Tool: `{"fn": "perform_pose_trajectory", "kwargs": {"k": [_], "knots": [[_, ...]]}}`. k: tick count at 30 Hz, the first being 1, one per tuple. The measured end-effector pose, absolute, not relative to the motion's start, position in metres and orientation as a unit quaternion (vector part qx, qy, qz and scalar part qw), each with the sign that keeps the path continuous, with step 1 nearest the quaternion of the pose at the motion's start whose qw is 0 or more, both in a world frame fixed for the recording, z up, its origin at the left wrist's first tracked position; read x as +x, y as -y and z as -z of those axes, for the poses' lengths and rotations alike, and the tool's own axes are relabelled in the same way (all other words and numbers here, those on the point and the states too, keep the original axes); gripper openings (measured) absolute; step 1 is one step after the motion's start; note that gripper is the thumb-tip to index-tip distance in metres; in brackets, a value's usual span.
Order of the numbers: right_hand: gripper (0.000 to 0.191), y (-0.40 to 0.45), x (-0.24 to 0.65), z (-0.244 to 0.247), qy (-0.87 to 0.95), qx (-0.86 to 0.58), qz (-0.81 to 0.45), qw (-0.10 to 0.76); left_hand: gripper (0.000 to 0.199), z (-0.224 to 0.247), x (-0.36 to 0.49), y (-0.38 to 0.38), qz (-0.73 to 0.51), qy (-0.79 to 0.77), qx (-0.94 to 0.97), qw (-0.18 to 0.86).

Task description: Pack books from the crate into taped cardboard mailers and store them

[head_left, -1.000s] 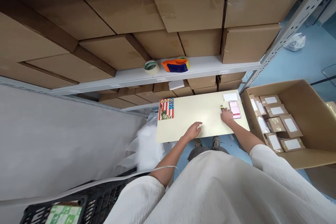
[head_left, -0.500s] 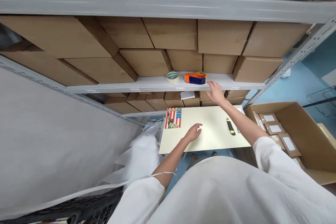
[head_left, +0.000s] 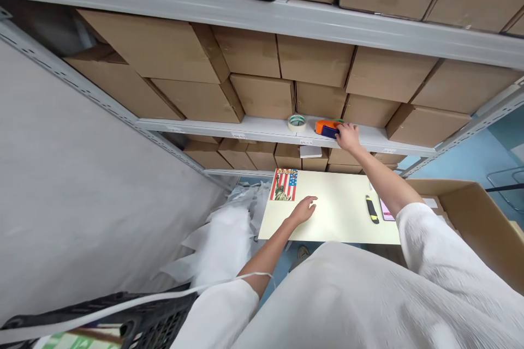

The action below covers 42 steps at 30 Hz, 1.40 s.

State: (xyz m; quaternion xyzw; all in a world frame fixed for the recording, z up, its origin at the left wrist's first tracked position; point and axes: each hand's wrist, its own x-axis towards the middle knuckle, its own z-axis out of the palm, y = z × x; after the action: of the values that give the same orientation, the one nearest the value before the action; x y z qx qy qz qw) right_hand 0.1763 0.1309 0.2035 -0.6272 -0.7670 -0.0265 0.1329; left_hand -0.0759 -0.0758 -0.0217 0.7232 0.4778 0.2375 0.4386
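My right hand (head_left: 347, 137) is at the shelf, its fingers closed on the right end of an orange and dark blue tape dispenser (head_left: 326, 128). The dispenser still lies on the shelf board, and its right end is hidden by my fingers. Just left of it stands a roll of pale tape (head_left: 297, 122). Over the cream table (head_left: 335, 212) hovers my left hand (head_left: 303, 210), fingers apart and nothing in them. Nearest to that hand is a booklet (head_left: 284, 185) with a flag and statue cover. A black and yellow utility knife (head_left: 372, 209) lies on the table's right side.
Cardboard boxes (head_left: 315, 60) fill the rack above and behind the table. A large open carton (head_left: 483, 218) stands at the right. White wrapping sheets (head_left: 227, 242) are heaped at the left, with a black crate (head_left: 159, 316) nearer me. A phone (head_left: 387, 210) lies beside the knife.
My right hand has reached onto the tape dispenser and closed on it. The camera view has shifted left, and my left hand stays over the table.
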Motion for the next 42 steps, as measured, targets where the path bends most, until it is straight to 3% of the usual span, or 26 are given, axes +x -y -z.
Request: {"fn": "perform_pose_trajectory", "kwargs": {"k": [10,19,28,42], "knots": [[0.040,-0.037,0.211,-0.167,0.758,-0.614,0.028,0.217,0.042,0.020,-0.050,0.072,-0.211,-0.443,0.744,0.453],[0.028,0.074,0.256,-0.049,0.623,-0.767,-0.084,0.131,0.039,0.031,-0.015,0.080,-0.161,-0.425,0.764,0.458],[0.025,0.129,0.266,0.050,0.512,-0.843,-0.153,0.055,0.041,0.039,-0.021,0.101,-0.091,-0.433,0.764,0.469],[0.026,0.141,0.262,0.080,0.469,-0.860,-0.194,0.048,0.041,0.044,-0.028,0.103,-0.063,-0.444,0.760,0.471]]}}
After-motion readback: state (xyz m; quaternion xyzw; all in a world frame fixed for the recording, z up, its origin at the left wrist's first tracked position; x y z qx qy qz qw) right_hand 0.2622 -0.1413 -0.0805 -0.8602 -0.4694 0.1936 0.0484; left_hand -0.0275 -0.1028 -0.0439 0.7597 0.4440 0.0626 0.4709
